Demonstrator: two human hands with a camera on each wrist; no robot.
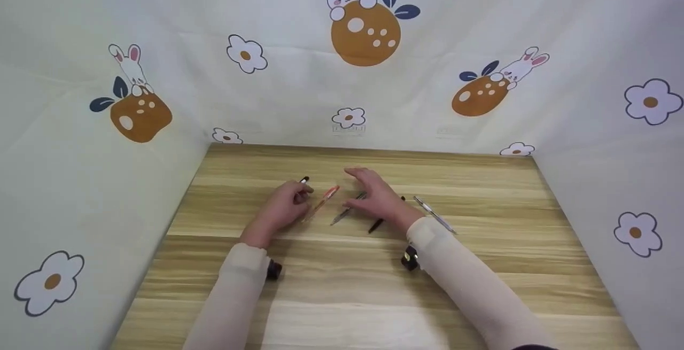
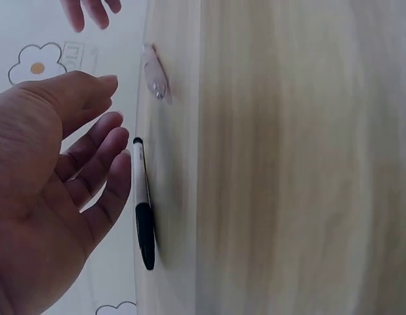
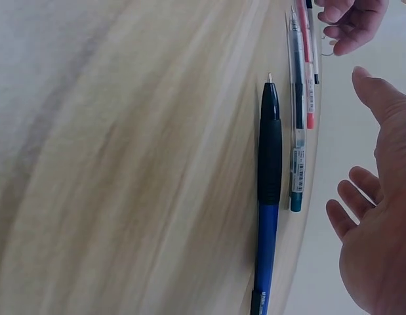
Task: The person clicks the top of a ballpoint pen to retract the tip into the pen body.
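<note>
Across the wooden worktop (image 1: 331, 286), five pens are lying flat in a loose row, apparently spaced so that each barrel is presenting itself separately. At far left, the left hand (image 1: 280, 208) is hanging loosely curled and holding nothing; its placement seems to be setting the fingertips alongside the black-and-white pen (image 2: 143, 203), which is resting just beside them, though contact is not showing clearly. Next, the red pen (image 1: 326, 199) is lying between the hands and slanting away to the right. Farther right, the clear pen (image 3: 298, 167) is lying partly beneath the right hand (image 1: 377, 197), which is holding its thumb and fingers spread, relaxed and empty, presumably giving the barrels clearance. Under that wrist, the blue pen (image 3: 267, 223) is showing only its dark ends in the head view. Rightmost, the silver pen (image 1: 435, 215) is slanting the opposite way, lying untouched beyond the right wrist.
</note>
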